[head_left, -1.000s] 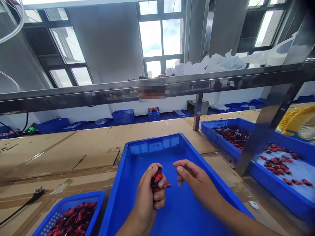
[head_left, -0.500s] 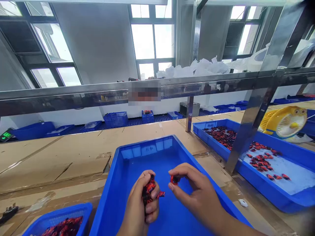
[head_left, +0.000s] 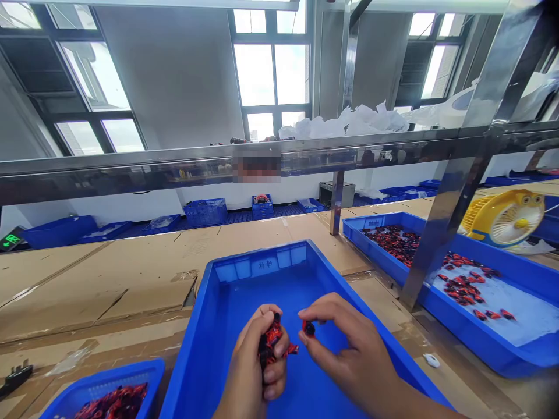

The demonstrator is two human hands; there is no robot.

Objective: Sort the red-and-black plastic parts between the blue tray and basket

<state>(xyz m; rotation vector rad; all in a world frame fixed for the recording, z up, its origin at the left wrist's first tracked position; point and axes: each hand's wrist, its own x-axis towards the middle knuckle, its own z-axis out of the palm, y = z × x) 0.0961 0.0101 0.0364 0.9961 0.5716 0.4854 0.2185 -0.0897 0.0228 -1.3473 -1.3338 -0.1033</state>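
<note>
My left hand (head_left: 251,364) is curled around several small red-and-black parts (head_left: 271,343), some poking out between the fingers and thumb. Much of that handful is hidden by the fingers. Close by on its right, my right hand (head_left: 356,346) pinches a single small red part with a round black piece (head_left: 308,329) between thumb and forefinger. The two hands are apart, both over a deep blue tray (head_left: 262,263) whose visible floor is bare.
At lower left a small blue basket (head_left: 98,375) holds more red parts. A long blue tray (head_left: 506,358) with many red-and-black parts lies right, behind a metal post (head_left: 441,215). A yellow fan (head_left: 502,216), a black plug (head_left: 16,378) and a metal crossbar (head_left: 183,169) are around.
My left hand has shifted slightly right and down with its parts. The part in my right fingers has turned, so its round black piece faces me more.
</note>
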